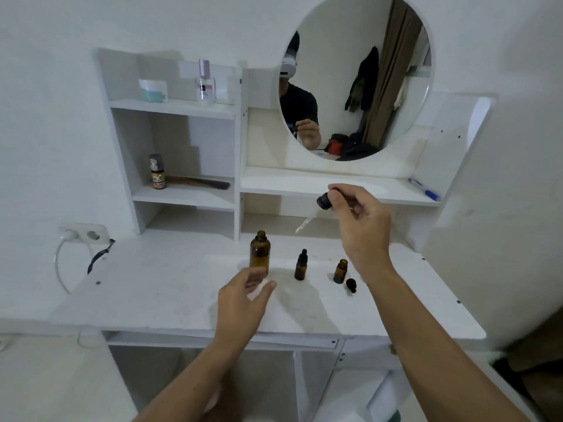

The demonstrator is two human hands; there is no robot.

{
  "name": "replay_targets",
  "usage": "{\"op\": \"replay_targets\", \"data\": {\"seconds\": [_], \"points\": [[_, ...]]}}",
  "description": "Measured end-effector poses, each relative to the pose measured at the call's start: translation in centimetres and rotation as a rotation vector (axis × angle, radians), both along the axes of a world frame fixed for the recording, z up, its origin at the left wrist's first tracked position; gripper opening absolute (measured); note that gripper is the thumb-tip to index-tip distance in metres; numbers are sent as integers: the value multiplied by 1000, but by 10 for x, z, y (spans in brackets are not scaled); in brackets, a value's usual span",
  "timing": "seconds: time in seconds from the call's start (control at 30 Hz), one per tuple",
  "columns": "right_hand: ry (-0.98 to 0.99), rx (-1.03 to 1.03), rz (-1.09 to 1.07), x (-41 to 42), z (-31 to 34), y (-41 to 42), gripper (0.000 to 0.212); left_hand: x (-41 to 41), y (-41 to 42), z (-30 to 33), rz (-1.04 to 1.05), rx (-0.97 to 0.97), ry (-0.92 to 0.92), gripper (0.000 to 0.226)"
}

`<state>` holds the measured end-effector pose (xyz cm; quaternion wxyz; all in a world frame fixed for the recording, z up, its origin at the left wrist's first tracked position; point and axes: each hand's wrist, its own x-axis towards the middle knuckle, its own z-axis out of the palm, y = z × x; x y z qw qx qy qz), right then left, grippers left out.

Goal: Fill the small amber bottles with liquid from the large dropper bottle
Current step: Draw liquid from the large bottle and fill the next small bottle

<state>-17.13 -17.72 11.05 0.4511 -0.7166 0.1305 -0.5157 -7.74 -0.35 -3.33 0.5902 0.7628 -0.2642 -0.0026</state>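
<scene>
A black rubber-capped dropper point(323, 201) with a thin clear glass tube, slanted down to the left, is pinched between thumb and fingers of the right hand point(358, 222), raised above the white counter point(170, 287). The left hand point(243, 295) is held just in front of the large bottle point(260, 252), fingers relaxed and slightly blurred, gripping nothing. The large bottle, of amber glass and cylindrical, stands uncapped near the middle of the counter. To its right a small amber bottle point(301, 265) is seen capped with a black dropper top, and further right a second small bottle point(340, 271) stands open, its black cap point(351, 285) lying just beside it. No labels can be made out on these bottles. A round mirror point(380, 41) is mounted above.
</scene>
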Motion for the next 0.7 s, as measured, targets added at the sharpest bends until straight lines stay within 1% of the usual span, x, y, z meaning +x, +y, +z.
{"op": "replay_targets", "data": {"seconds": [0.07,0.1,0.2,0.27,0.37,0.5,0.6,0.7], "points": [[6,3,25,16,1,9,17,17,11,5,96,-25,23,46],[16,13,35,24,1,12,18,24,14,6,99,-21,56,53],[38,14,55,44,-2,20,18,41,13,8,15,29,144,73],[55,-6,56,55,-5,23,18,48,8,8,-32,53,173,79],[91,-28,66,65,-11,28,16,54,0,8,-91,50,186,76],[113,-41,91,69,-21,31,15,56,-7,11,-165,78,180,58],[117,-33,92,75,-26,31,14,60,-9,11,-144,74,162,51],[176,-39,104,83,-28,30,12,61,-8,10,-132,74,157,48]]}}
